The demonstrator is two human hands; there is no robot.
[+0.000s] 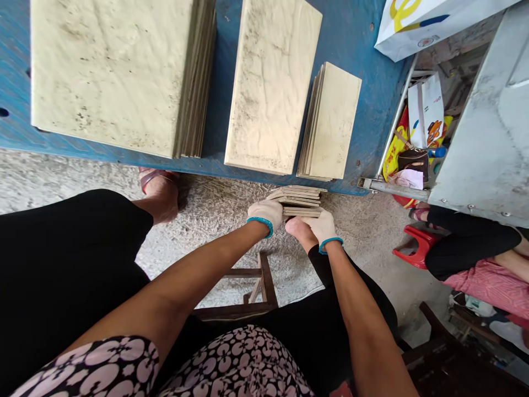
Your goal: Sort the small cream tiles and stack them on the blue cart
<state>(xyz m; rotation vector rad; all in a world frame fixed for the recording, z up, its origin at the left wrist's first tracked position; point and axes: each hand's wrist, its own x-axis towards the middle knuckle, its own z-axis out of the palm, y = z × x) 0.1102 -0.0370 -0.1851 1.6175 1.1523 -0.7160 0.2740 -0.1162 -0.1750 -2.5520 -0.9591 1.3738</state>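
- Two grips: your left hand (265,211) is clamped on the left end of the held tiles (300,194), your right hand (321,225) on their near right side.
- Held tiles sit just off the near edge of the blue bench (227,55), in uneven layers.
- On it: large stack (109,71) left, middle tile (273,82), narrow stack (336,121) right.

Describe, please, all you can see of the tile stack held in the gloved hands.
The tile stack shows mostly thin, pale edges and looks ceramic. Its pieces are unevenly aligned, with a dark gap setting the nearest few apart from the rest. The gloved left hand grips its left end; the gloved right hand holds its near right side. It is beside the near edge of the blue surface; any support underneath is hidden.
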